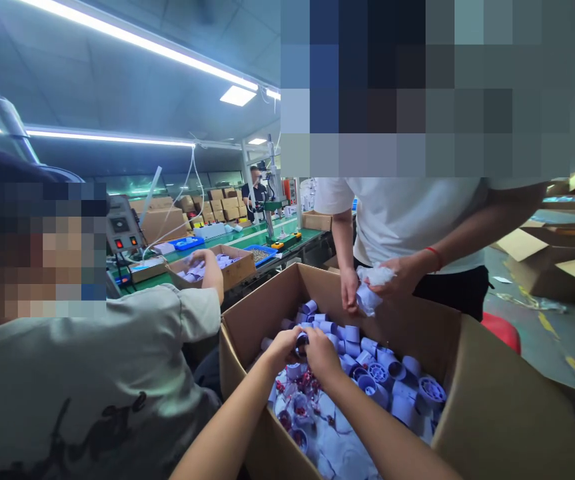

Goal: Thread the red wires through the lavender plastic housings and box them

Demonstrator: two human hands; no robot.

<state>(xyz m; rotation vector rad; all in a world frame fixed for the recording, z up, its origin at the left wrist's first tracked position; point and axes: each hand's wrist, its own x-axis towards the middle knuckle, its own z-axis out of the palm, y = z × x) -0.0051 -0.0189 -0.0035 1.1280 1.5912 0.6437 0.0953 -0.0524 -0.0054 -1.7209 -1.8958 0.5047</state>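
My left hand and my right hand meet over a large open cardboard box. Together their fingers close on one small dark round part. Below them the box holds several pale blue-white cylindrical parts, some with red pieces inside. Across the box a person in a white shirt holds a bundle of white parts in both hands, with a red band on one wrist.
At my left a person in a grey shirt reaches into a smaller cardboard box on a green work line. Machines, stacked cartons and another worker stand farther back. Flattened cartons and a red stool lie at right.
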